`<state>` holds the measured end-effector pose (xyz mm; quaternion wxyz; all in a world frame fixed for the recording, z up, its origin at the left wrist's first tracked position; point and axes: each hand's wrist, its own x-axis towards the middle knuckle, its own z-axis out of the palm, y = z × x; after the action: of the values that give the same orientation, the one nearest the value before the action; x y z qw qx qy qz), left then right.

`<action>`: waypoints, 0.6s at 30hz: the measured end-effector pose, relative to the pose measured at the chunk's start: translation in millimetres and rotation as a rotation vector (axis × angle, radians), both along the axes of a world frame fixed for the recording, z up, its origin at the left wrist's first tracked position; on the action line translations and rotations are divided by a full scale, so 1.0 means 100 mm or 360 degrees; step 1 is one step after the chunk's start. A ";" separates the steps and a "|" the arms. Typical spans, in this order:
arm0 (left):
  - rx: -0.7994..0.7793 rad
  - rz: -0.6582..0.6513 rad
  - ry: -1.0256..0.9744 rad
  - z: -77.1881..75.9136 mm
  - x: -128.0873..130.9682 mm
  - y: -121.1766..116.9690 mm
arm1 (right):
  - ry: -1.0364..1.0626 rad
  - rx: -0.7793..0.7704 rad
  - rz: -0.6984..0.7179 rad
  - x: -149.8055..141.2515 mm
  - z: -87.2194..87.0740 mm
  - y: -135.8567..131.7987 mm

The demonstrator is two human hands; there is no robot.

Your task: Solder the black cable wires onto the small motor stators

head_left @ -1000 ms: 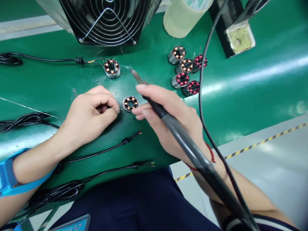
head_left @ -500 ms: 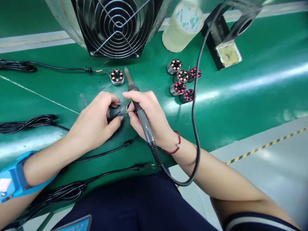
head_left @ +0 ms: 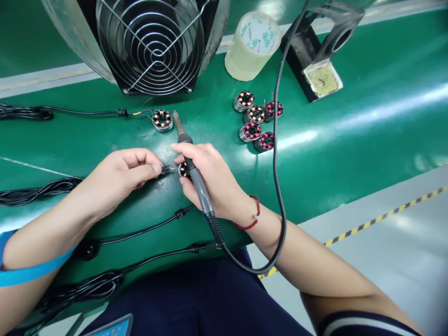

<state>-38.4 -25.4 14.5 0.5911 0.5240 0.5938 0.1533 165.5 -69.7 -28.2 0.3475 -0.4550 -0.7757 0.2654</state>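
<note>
Between thumb and fingers, my left hand [head_left: 131,175] pinches the wire ends of a black cable [head_left: 169,169]; the thin stripped leads point right. My right hand [head_left: 210,179] wraps around a soldering iron [head_left: 200,186], its tip directed up and away from me. Those same right fingers also hold a small stator [head_left: 182,169] with copper windings, mostly hidden behind the iron and hand. The cable's leads end just left of this stator. Above the hands, another stator [head_left: 163,120] lies joined to a cable, close to the iron's tip.
A fan [head_left: 157,56] stands at the back, beside a tape roll [head_left: 252,46] and a soldering stand [head_left: 308,70] with a sponge. Several stators [head_left: 252,131] sit right of centre. Black cables [head_left: 140,233] lie at left and front. The iron's cord [head_left: 276,140] loops over my right forearm.
My left hand has drawn left and its fingers have closed together on the wire ends. The right hand keeps the iron and stator. The whole view has shifted slightly.
</note>
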 end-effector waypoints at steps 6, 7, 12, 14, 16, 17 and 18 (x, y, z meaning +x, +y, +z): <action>0.0098 -0.0084 0.0209 -0.05 0.08 -0.06 | -0.0060 0.0097 0.0000 0.00 0.01 0.01; 0.0116 -0.0108 0.0239 -0.05 0.09 -0.06 | -0.0072 0.0105 -0.0004 -0.01 0.00 0.02; 0.0052 -0.0092 0.0178 -0.05 0.06 -0.05 | -0.0050 0.0142 -0.0019 -0.05 -0.04 0.03; 0.0024 -0.0065 0.0099 -0.05 0.04 -0.04 | -0.0007 0.0146 -0.0051 -0.06 -0.03 0.02; 0.0049 -0.0134 0.0057 -0.05 0.04 -0.04 | 0.0041 0.0126 -0.0109 -0.09 -0.03 0.01; 0.0083 -0.0209 0.0054 -0.05 0.05 -0.05 | 0.0067 0.0108 -0.0141 -0.10 -0.03 0.01; 0.0131 -0.0298 0.0069 -0.05 0.06 -0.06 | 0.0091 0.0087 -0.0167 -0.12 -0.03 0.01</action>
<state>-32.7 -31.5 9.7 0.5678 0.6043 0.5479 0.1102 153.9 -68.8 -30.8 0.3953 -0.4777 -0.7474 0.2386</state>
